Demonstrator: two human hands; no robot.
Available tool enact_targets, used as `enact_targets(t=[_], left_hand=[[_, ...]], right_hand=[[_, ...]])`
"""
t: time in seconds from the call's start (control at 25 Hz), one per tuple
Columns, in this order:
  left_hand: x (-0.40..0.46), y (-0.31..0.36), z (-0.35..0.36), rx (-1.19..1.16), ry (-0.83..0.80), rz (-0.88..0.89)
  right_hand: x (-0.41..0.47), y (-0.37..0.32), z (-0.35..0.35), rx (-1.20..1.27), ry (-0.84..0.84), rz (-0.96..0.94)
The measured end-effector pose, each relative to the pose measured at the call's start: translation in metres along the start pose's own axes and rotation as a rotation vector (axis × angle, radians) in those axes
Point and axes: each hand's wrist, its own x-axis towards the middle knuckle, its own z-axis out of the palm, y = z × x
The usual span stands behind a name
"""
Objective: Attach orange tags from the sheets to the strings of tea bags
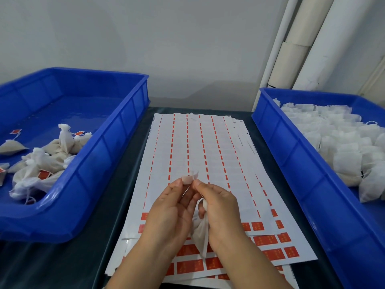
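Two hands meet over the sheets [200, 155] — a tag [190, 177] is pinched in the left hand [166, 213], the string clamped in the right hand [218, 209], tea bag [201, 234] dangling below. Next, judging by this — the tag folded squarely over the string.

I see two bright blue bins: the left bin [116, 142] holds off-white tea bags [52, 155] with orange-red tags [44, 174], the right bin [291, 155] a heap of plain white bags [343, 142]. Between them the white sheets [198, 147] carry dashed orange-red columns, with solid orange tags [266, 239] low down. The tabletop [62, 263] is dark teal, the wall [145, 38] pale grey.
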Motion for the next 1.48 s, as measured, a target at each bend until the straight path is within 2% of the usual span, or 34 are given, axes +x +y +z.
enact_targets(t=[0.32,0.48,0.56,0.8,1.0,1.24,1.48], left_hand=[[-0.001,-0.004,-0.003,0.07,-0.069,-0.001],[-0.002,-0.002,-0.005,-0.077,-0.123,-0.087],[-0.001,0.0,-0.006,-0.141,-0.116,-0.114],[0.004,0.006,-0.011,-0.033,-0.137,-0.154],[0.007,0.007,-0.016,0.027,-0.182,-0.146],[0.007,0.008,-0.014,0.041,-0.147,-0.155],[0.009,0.007,-0.009,0.018,-0.006,-0.163]], right_hand=[[0.001,-0.003,-0.001,-0.106,0.046,0.025],[-0.001,-0.004,0.0,-0.091,0.046,0.023],[-0.003,-0.006,-0.002,-0.06,0.015,0.024],[-0.007,-0.011,-0.008,-0.115,-0.142,-0.05],[-0.006,-0.011,-0.013,-0.12,-0.2,-0.058],[-0.004,-0.01,-0.017,-0.067,-0.292,-0.039],[-0.001,-0.002,-0.018,-0.14,-0.198,-0.026]])
